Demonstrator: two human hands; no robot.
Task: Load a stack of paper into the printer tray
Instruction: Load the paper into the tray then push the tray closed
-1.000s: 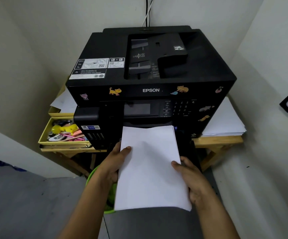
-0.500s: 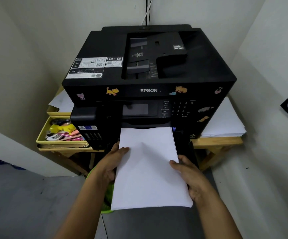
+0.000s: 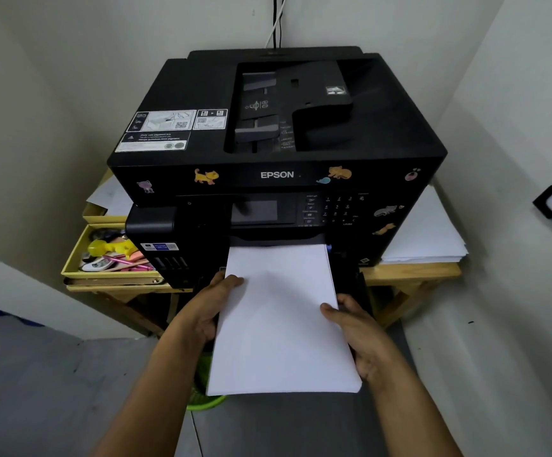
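Observation:
A black Epson printer stands on a wooden table in the corner. Its tray is pulled out at the front bottom, mostly hidden under a white stack of paper. The stack's far edge lies at the printer's front opening. My left hand grips the stack's left edge, thumb on top. On the right edge, my right hand holds it the same way.
A yellow box of small stationery sits left of the printer. More white paper is piled on the table at the right. A green basket stands on the floor below. Walls close in on both sides.
The paper stack has slid slightly forward toward the printer, and both hands have moved with it. The view has shifted a little.

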